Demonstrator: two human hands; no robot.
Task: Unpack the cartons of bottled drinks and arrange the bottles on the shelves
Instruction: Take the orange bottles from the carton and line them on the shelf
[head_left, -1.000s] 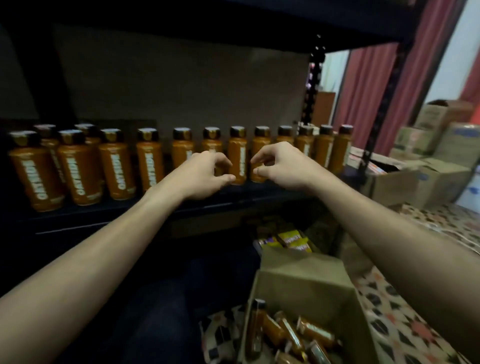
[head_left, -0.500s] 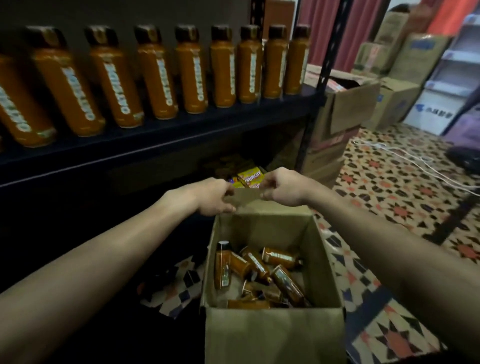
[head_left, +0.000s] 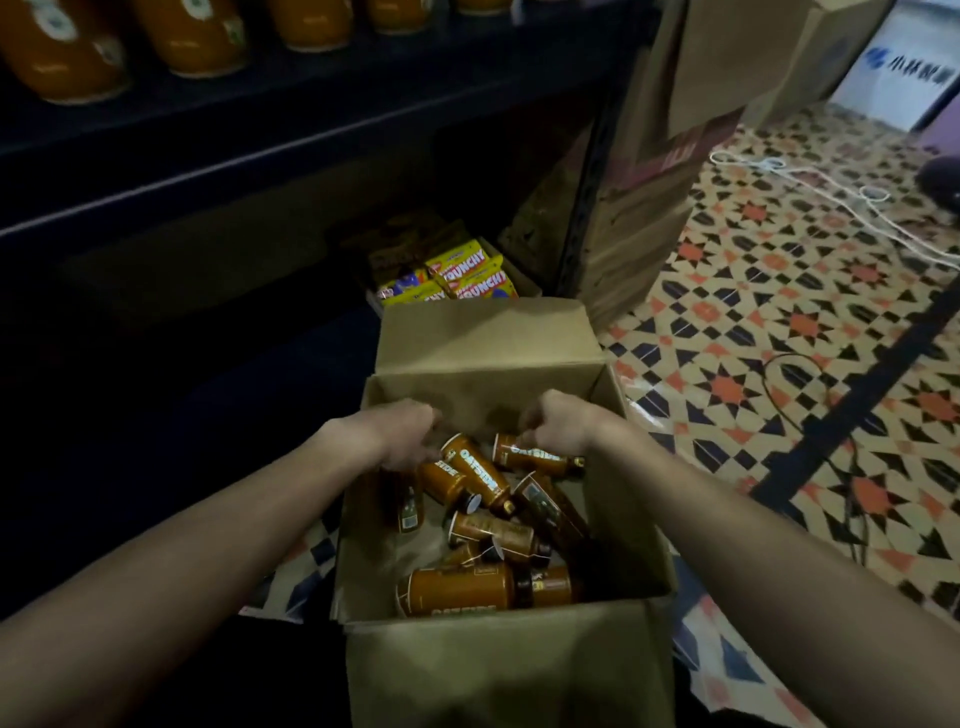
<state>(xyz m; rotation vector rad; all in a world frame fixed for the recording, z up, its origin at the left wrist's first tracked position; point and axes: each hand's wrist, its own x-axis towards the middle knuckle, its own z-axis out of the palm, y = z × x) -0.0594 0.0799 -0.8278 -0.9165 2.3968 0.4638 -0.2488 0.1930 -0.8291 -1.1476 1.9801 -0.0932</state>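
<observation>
An open brown carton (head_left: 509, 670) stands on the floor in front of me, with several orange bottles (head_left: 457, 590) lying jumbled inside. Both my hands reach down into its far end. My left hand (head_left: 402, 434) curls its fingers over the upper end of a lying bottle (head_left: 441, 475). My right hand (head_left: 558, 426) curls over another lying bottle (head_left: 530, 457), whose dark cap points right. My fingertips are hidden behind the backs of my hands. More orange bottles (head_left: 192, 36) stand in a row on the dark shelf (head_left: 311, 135) above.
Yellow snack packs (head_left: 457, 275) lie on the low shelf behind the carton's raised back flap (head_left: 488, 332). A black shelf post (head_left: 587, 218) and stacked cartons (head_left: 670, 171) stand to the right. White cord (head_left: 831, 197) and a dark cable (head_left: 852, 499) lie on the patterned floor.
My hands left the shelf, dropped to the carton's back flap, then went down inside among the bottles. My view tilted down from the shelf to the carton.
</observation>
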